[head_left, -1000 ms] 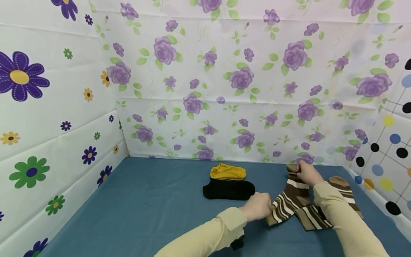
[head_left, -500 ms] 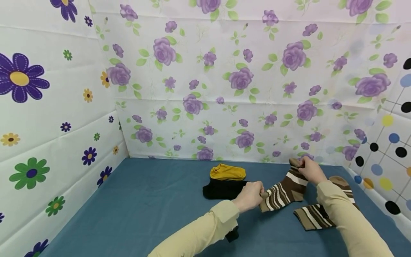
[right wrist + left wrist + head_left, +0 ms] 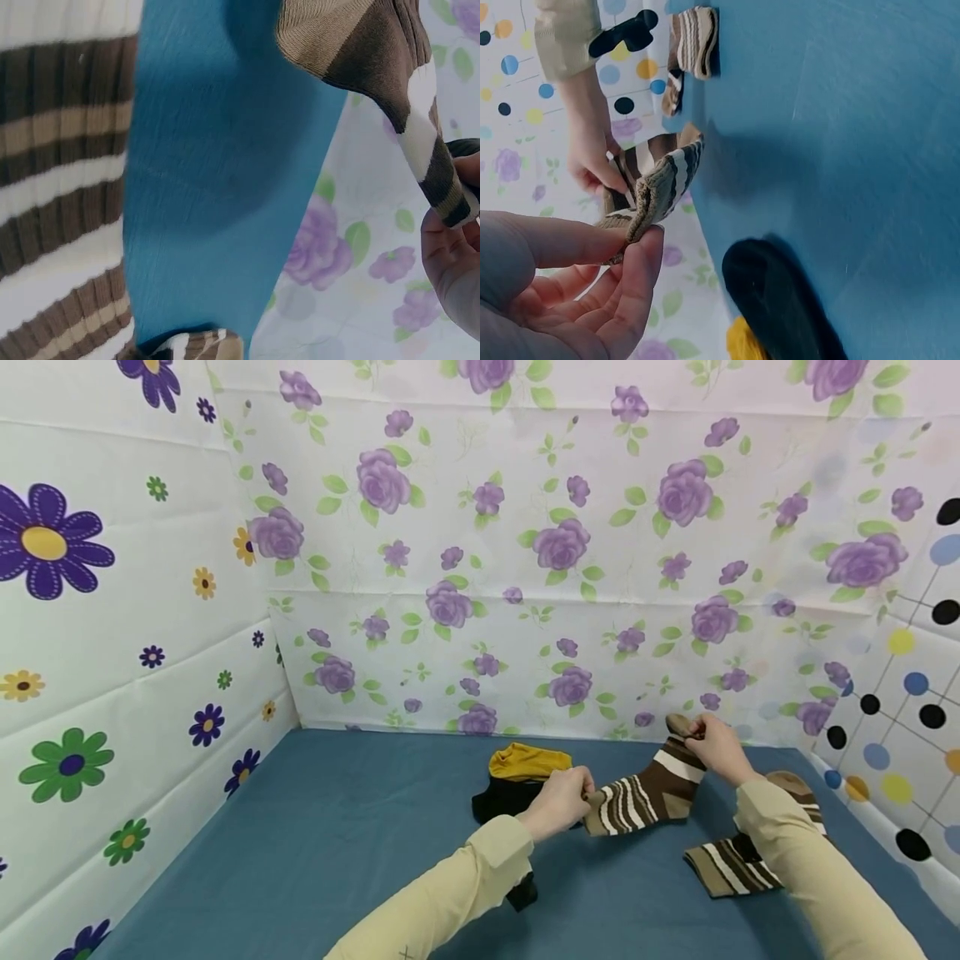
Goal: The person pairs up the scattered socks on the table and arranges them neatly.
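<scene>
A brown, tan and white striped sock (image 3: 645, 793) is stretched between both hands above the blue table, its heel hanging toward the surface. My left hand (image 3: 558, 802) pinches the cuff between thumb and fingers; in the left wrist view the ribbed cuff edge (image 3: 656, 199) shows at the fingertips. The toe end is pinched by my right hand (image 3: 720, 750), farther back and higher. A second striped sock (image 3: 731, 868) lies on the table, partly hidden under the right forearm. Behind the left hand lie a black sock (image 3: 498, 800) and a mustard yellow sock (image 3: 528, 762), side by side.
Blue cloth covers the table (image 3: 360, 835). A rose-patterned sheet (image 3: 465, 527) hangs behind it, with a daisy-patterned sheet (image 3: 135, 710) at left and a dotted one (image 3: 922, 718) at right. A black device (image 3: 626, 34) is strapped to the right wrist.
Both hands have lifted the striped sock off the table. The left hand and cuff have moved left and up, now overlapping the black sock; the toe end has risen slightly.
</scene>
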{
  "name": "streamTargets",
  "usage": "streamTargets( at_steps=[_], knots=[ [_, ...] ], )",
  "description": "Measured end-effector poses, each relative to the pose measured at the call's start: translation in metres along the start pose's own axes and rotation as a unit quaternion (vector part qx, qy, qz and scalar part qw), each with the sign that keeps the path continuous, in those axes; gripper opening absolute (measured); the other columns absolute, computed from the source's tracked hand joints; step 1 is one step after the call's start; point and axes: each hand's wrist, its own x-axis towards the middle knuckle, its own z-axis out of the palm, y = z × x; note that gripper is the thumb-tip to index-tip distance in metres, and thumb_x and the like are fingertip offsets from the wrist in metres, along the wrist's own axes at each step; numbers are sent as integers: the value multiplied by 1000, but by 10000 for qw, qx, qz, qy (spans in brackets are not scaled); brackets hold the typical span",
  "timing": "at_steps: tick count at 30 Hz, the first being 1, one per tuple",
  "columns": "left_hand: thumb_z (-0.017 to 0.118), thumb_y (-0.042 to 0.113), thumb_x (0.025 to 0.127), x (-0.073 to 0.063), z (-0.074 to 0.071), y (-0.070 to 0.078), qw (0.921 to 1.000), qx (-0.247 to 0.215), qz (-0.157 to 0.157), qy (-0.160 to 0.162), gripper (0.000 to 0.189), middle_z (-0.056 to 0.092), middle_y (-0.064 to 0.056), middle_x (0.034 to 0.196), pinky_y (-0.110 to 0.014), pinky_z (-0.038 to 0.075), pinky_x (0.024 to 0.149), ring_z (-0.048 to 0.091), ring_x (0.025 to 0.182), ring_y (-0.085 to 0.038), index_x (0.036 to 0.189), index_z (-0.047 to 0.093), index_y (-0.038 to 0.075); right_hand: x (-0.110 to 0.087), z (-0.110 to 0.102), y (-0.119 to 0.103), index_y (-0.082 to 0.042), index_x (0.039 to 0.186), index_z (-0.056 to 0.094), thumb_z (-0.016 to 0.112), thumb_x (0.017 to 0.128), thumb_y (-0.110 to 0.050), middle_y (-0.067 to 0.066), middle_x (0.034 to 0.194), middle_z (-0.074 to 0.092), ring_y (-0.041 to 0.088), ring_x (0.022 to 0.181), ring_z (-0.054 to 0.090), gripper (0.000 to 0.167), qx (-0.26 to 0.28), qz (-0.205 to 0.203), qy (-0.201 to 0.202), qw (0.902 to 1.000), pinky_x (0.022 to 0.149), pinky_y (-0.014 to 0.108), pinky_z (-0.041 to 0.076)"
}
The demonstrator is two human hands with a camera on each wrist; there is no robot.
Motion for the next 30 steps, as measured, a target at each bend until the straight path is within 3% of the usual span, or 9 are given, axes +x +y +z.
streamTargets(
  at_steps=[5,10,19,30],
  knots=[
    [61,-8,80,-1,-10,-7,9999,102,-70,61,17,46,0,71,-22,39,51,45,57,-12,81,52,6,-1,3,-4,2,86,46,56,83,2,17,82,51,33,74,52,10,86,-120,126,9998,58,40,41],
    [63,-8,77,-2,-19,-14,9997,186,-176,63,18,48,0,70,-23,40,52,47,58,-12,80,53,6,-3,4,-11,1,87,45,57,82,2,18,84,52,36,78,54,13,231,27,194,9995,59,40,43],
    [65,-8,74,-7,-41,-27,9974,-496,-511,-77,18,51,-4,69,-25,45,50,52,56,-15,83,54,3,-8,3,-27,2,93,43,59,84,-4,20,91,49,37,84,51,20,603,418,-31,9973,64,42,41],
    [63,-9,76,-10,-59,-36,9966,-643,-439,-259,15,54,-5,74,-33,50,56,56,57,-16,86,56,0,-20,8,-39,3,104,36,64,84,-9,30,109,38,42,93,42,37,871,652,-347,9935,67,46,36]
  ],
)
